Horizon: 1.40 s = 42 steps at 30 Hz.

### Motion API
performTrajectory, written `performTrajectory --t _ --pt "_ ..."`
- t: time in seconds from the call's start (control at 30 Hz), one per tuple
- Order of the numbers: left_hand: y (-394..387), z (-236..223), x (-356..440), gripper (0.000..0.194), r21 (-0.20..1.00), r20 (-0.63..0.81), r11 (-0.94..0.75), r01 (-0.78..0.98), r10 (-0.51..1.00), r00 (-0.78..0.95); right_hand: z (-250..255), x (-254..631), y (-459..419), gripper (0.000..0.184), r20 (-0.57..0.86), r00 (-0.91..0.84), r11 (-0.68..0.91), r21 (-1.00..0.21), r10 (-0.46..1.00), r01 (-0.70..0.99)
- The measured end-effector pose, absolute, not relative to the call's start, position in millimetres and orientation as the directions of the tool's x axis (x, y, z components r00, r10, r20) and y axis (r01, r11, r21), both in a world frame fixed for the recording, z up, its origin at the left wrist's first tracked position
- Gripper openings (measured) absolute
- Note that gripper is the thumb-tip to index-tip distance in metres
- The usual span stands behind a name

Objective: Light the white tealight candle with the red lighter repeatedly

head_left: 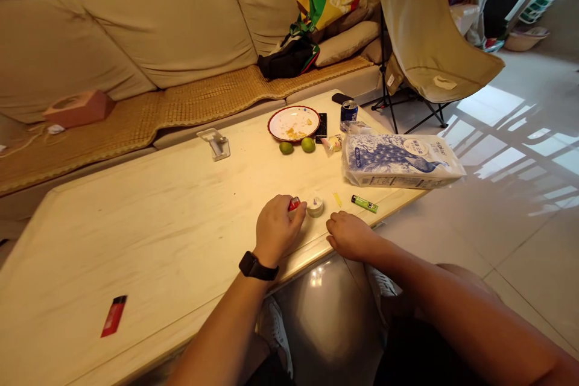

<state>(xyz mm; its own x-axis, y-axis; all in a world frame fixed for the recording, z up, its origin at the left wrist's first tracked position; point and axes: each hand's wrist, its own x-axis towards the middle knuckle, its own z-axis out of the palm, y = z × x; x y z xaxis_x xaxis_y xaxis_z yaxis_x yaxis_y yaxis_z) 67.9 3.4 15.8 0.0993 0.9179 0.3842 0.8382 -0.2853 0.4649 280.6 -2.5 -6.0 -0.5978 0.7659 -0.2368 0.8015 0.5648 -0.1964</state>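
Note:
My left hand (277, 222), with a black watch on the wrist, is closed around a red lighter (294, 203). Its end points toward a small round white candle (315, 205) standing on the table close by. Resting at the table's front edge, my right hand (347, 233) has its fingers curled in, and what they may hold is hidden. A green lighter (364, 204) lies just beyond that hand, beside a small yellow strip (337, 199). Far off at the lower left, a second red lighter (113, 316) lies flat on the table.
On the table (172, 223) are a red-rimmed plate (296, 123) with food scraps, two green limes (308, 145), a blue can (348, 112), a large tissue pack (402, 160) and a white plastic holder (215, 144). A sofa (172, 30) and a folding chair (429, 42) stand behind.

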Motion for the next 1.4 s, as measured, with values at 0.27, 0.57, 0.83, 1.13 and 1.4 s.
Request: performTrajectory --t 0.27,0.57,0.83,1.13,1.4 --pt "6.1 11.6 74.5 0.021 0.278 0.404 -0.33 0.902 0.892 0.202 -4.9 281.4 -2.8 0.026 -0.233 -0.596 0.564 -0.194 0.768 0.803" --pt "7.6 10.3 81.1 0.018 0.22 0.382 -0.362 0.906 0.886 0.261 -4.6 281.8 -3.0 0.025 -0.238 -0.596 0.562 -0.199 0.767 0.803" --pt "7.6 10.5 83.2 0.018 0.242 0.381 -0.378 0.894 0.884 0.27 -4.9 281.8 -3.2 0.025 -0.226 -0.597 0.564 -0.198 0.77 0.802" --pt "7.2 14.1 83.7 0.016 0.272 0.35 -0.36 0.893 0.901 0.257 -5.9 282.9 -3.5 0.024 -0.216 -0.605 0.569 -0.21 0.766 0.795" --pt "3.7 17.2 71.0 0.026 0.733 0.296 -0.185 0.655 0.953 -0.062 -8.0 282.6 -2.6 0.024 -0.23 -0.601 0.567 -0.201 0.766 0.799"
